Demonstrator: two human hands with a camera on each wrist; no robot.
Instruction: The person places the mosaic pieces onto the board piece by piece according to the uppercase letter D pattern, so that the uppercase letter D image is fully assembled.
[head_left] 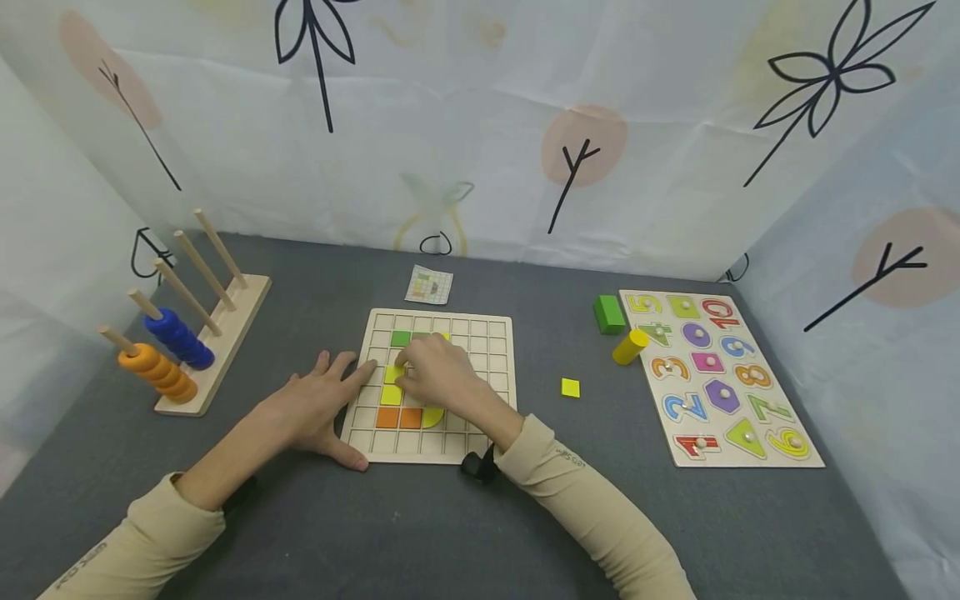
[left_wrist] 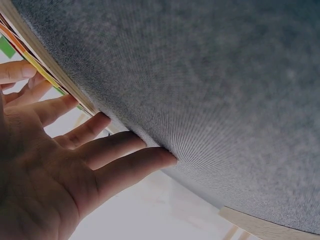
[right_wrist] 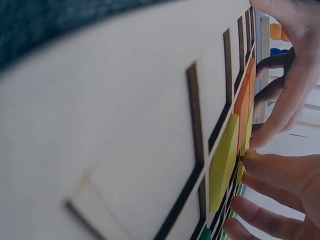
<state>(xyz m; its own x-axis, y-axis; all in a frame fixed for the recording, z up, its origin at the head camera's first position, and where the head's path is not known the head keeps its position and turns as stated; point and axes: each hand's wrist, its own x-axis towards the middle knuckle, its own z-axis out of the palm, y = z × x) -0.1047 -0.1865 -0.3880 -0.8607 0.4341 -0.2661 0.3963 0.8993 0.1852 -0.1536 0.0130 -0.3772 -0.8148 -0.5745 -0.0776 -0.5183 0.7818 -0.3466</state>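
Note:
A square wooden grid board [head_left: 487, 329] lies on the grey table. Several coloured tiles sit in its cells: a green tile [head_left: 401, 339] near the top, yellow squares at the left and two orange tiles [head_left: 387, 417] lower down. Beside the orange ones is a yellow rounded tile [head_left: 432, 417]. My right hand [head_left: 442, 375] reaches over the board, thumb and index fingertips pinching at a yellow square tile [head_left: 393, 375]. Fingers spread, my left hand [head_left: 318, 408] rests at the board's left edge, index fingertip on its rim and thumb by the lower corner.
To the left stands a wooden peg stand [head_left: 243, 308] with orange and blue rings. A small pattern card [head_left: 429, 285] lies behind the board. Rightward are a loose yellow square [head_left: 571, 388], a green block [head_left: 609, 315], a yellow cylinder [head_left: 631, 347] and a number-and-shape puzzle [head_left: 720, 454].

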